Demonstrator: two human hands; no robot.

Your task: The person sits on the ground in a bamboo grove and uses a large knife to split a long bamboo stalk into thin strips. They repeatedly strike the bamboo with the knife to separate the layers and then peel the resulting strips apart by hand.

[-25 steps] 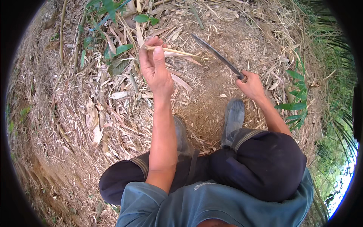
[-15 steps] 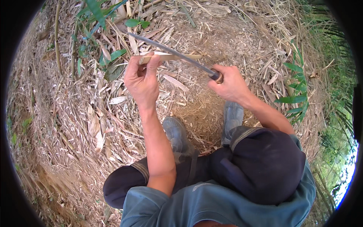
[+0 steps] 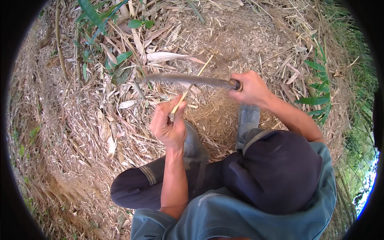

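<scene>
Pinched between the thumb and fingers of my left hand (image 3: pixel 169 125) is a thin pale wooden strip (image 3: pixel 205 66), slanting up and to the right. My right hand (image 3: pixel 253 89) is wrapped round the dark handle of a long knife (image 3: pixel 212 81). Its blade points left, nearly level, and passes across the strip just beyond my left fingertips. Whether the edge touches the strip, I cannot tell. The blade is slightly smeared by motion.
Dry leaves and pale shavings (image 3: pixel 108 128) cover the ground. Green leafy plants stand at the upper left (image 3: pixel 120 59) and right (image 3: pixel 316 101). My boots (image 3: pixel 249 120) and bent knees in dark trousers (image 3: pixel 280 168) are below my hands.
My left hand has come nearer and to the right, turning the strip from nearly level to steeply slanted. The knife has swung to nearly level, its tip now lower; my right hand has shifted slightly right.
</scene>
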